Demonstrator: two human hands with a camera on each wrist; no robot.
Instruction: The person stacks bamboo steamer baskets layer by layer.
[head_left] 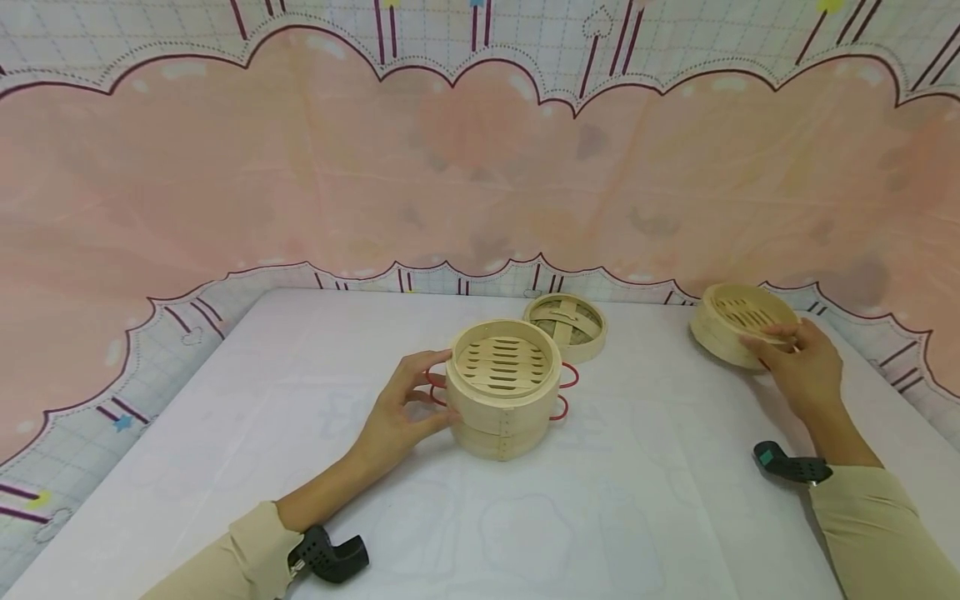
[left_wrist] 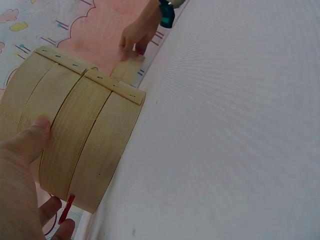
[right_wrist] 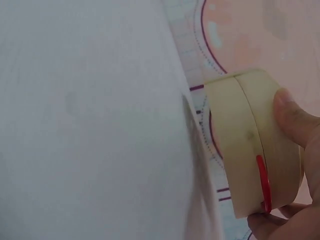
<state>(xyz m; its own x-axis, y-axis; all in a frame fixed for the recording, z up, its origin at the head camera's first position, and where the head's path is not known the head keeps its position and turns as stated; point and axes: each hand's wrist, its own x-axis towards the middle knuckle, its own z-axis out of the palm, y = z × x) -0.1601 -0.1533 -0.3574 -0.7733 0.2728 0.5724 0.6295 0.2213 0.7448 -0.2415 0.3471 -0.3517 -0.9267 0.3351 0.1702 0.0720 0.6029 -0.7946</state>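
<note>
Two bamboo steamer baskets [head_left: 501,417] stand stacked on the white table, slatted floor showing on top and red loops at the sides. My left hand [head_left: 405,400] grips the stack at its left side; in the left wrist view, the thumb [left_wrist: 37,132] presses the bamboo wall, with fingertips by a red loop [left_wrist: 66,210]. At the back right, my right hand [head_left: 806,367] holds another steamer basket [head_left: 716,333] by its rim, slightly tilted. The right wrist view shows this basket [right_wrist: 240,145] side-on, its red loop by the fingers. Whether it touches the table, I cannot tell.
Behind the stack lies a round bamboo steamer lid [head_left: 592,346] with a crossing strap. A white cloth covers the table [head_left: 637,500]. A patterned pink and white backdrop [head_left: 465,183] hangs along the table's back edge. Each wrist wears a black camera [head_left: 330,557].
</note>
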